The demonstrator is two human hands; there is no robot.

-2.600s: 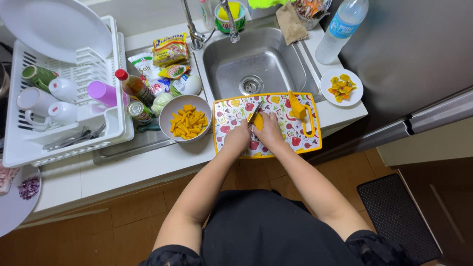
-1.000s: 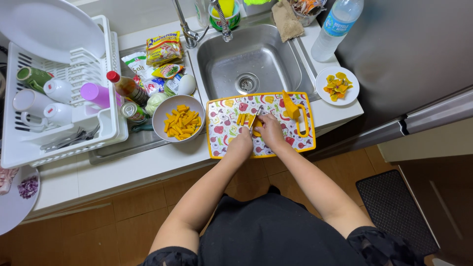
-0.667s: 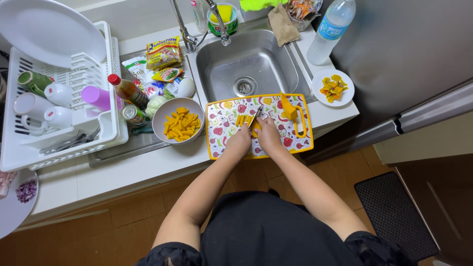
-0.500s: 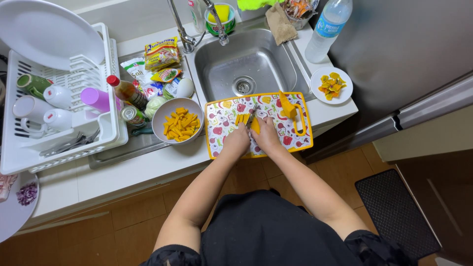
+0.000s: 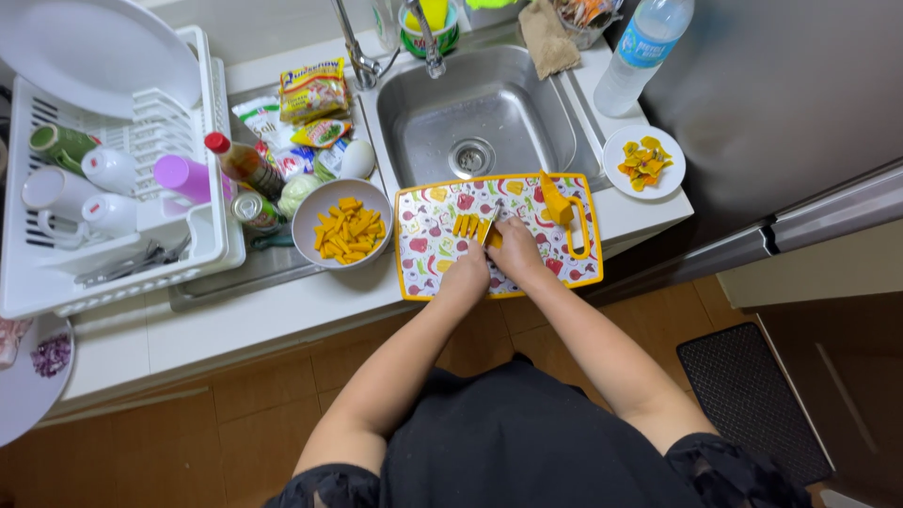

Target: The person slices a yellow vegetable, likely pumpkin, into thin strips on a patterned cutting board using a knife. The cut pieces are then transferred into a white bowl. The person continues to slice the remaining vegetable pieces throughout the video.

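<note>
On the yellow-rimmed patterned cutting board (image 5: 428,259) by the steel sink (image 5: 489,113), our right hand (image 5: 515,249) is closed around a small knife (image 5: 491,226). Our left hand (image 5: 466,275) lies beside it, near the orange vegetable sticks (image 5: 467,225); we cannot tell its grip. A grey bowl (image 5: 310,221) of cut pieces sits left.

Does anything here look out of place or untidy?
Mostly tidy. The cutting board overhangs the sink edge, and a big white plate lies tilted atop the drying rack.
</note>
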